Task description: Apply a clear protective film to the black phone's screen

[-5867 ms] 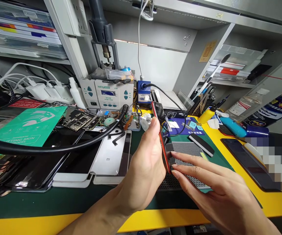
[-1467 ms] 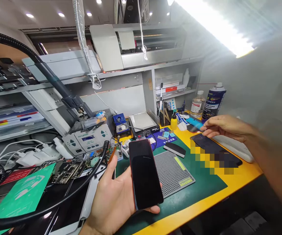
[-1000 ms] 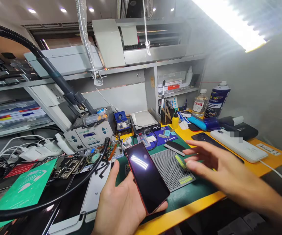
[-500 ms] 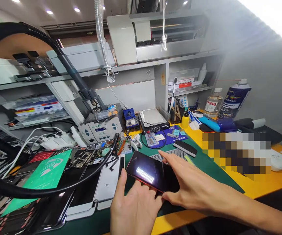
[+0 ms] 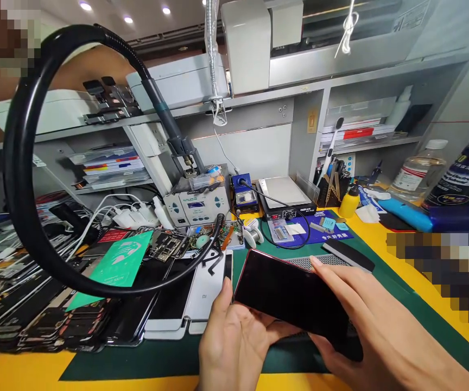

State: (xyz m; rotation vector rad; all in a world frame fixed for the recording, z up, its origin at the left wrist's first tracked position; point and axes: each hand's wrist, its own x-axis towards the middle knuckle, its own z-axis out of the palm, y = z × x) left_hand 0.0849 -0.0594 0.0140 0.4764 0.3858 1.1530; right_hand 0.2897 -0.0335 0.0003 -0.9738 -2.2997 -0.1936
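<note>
Head view, glossy red-edged smartphone, between left hand, right hand

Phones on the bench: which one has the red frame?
The black-screened phone held between the left hand and right hand. A thin red rim shows along its edge; the white-backed phone beside it has a pale edge.

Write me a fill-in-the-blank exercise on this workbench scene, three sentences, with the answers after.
The phone resting in the left hand and the right hand has a ____ rim.
The white phone lying beside the left hand bears the letters ____ on its back.
The squeeze bottle standing by the pen holder is ____.

Missing words: red; MI; yellow.
</note>
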